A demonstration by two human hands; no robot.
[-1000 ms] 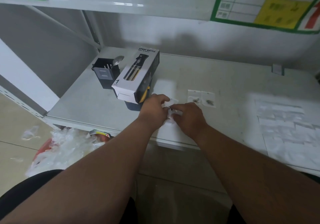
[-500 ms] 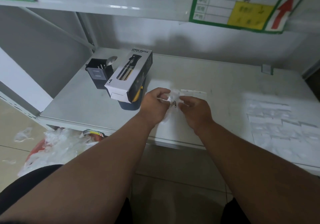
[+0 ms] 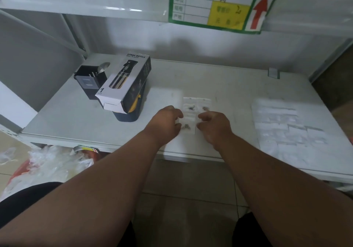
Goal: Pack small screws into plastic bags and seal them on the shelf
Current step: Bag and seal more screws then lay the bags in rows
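Plastic bag [image 3: 188, 125] with screws lay flat on shelf [image 3: 229, 86] between our left hand [image 3: 166, 125] and right hand [image 3: 214, 126]; curled fingertips met its edges, grip uncertain.

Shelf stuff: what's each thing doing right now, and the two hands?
Left hand: fingers curled at near bag's left edge.
Right hand: fingers curled at its right edge.
Near bag: flat on shelf, screws inside.
Two far bags: flat, screws inside.
Spray bottle box: tilted, end flap open.
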